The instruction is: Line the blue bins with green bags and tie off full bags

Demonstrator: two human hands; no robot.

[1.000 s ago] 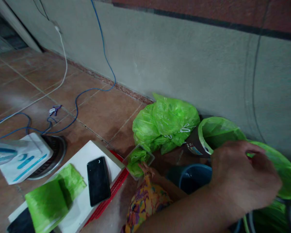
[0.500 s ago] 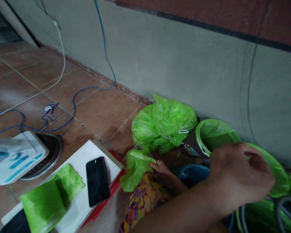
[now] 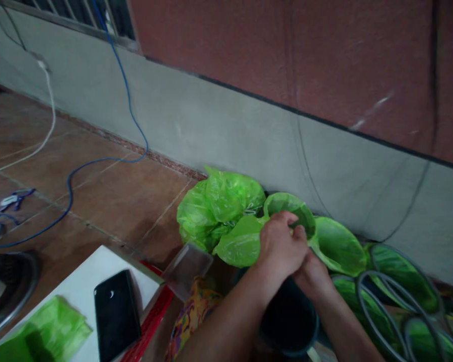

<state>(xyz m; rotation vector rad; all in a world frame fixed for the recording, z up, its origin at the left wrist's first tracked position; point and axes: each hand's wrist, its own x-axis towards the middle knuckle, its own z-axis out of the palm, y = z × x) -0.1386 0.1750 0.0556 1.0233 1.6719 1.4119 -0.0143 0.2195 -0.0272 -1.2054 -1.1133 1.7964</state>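
Over a dark blue bin (image 3: 290, 322), both hands meet around a thin light-green plastic bag (image 3: 241, 244). My left hand (image 3: 283, 246) has its fingers bent in on the plastic, and the bag spreads out on its left side. Just below and touching it, my right hand (image 3: 314, 274) is closed, its fingertips partly hidden behind the left hand. The bin's mouth faces up, dark inside. Patterned cloth (image 3: 196, 306) shows beside my left forearm.
A bulging tied green bag (image 3: 219, 201) rests by the wall. Green-lined bins (image 3: 337, 244) stand at right, several with grey rims. A white box (image 3: 94, 271) bears a phone (image 3: 117, 314) and folded green bags (image 3: 49, 332). A blue cord (image 3: 86, 163) crosses the floor.
The view has swung right and up. My left hand has come back from the right, and my right hand has moved from beside the cloth; they now meet over the blue bin with the green bag.
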